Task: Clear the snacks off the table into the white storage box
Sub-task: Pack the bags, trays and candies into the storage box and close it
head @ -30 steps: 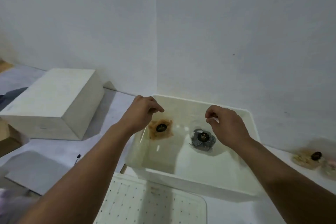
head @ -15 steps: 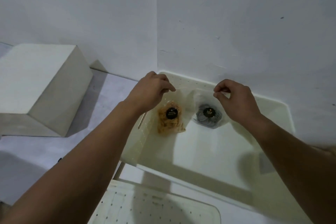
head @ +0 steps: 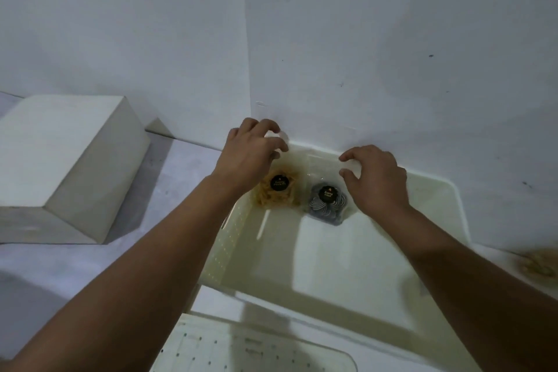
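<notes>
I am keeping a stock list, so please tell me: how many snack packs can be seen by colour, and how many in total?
Orange-brown snack pack, in the white storage box: 1
Dark grey swirl snack pack, in the box beside it: 1
Blurred tan snack on the table, right of the box, cut off by the picture edge: 1
Total: 3

Both forearms bare to frame edge — no sleeves, watch or rings visible. Left hand (head: 252, 154) & right hand (head: 376, 178) ungloved — nails short.
</notes>
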